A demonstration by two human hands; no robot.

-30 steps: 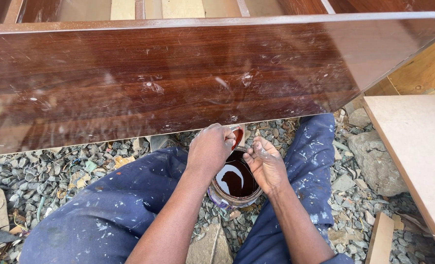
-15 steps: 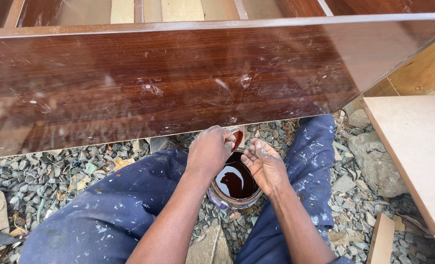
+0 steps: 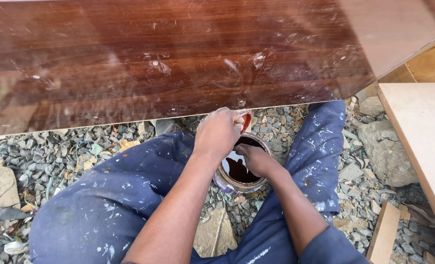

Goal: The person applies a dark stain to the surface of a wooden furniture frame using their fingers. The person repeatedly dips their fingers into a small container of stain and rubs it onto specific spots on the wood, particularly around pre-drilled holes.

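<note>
A round tin (image 3: pixel 227 185) of dark brown liquid (image 3: pixel 238 170) stands on the gravel between my knees. My left hand (image 3: pixel 220 132) is closed at the tin's far rim on a red, white-edged piece (image 3: pixel 245 122) that looks like the lid. My right hand (image 3: pixel 256 159) reaches into the tin from the right with its fingers curled down at the liquid. What those fingers hold is hidden. Just beyond the tin, a long glossy red-brown wooden board (image 3: pixel 178 58) spans the view.
I sit on grey gravel (image 3: pixel 56 156) in blue, paint-spattered trousers (image 3: pixel 110 205). A pale unfinished panel (image 3: pixel 418 127) lies at the right, with a large stone (image 3: pixel 386 151) beside it. A small wood offcut (image 3: pixel 383 234) lies at the lower right.
My right hand has dropped from the tin's rim into the tin. My left hand has stayed on the far rim.
</note>
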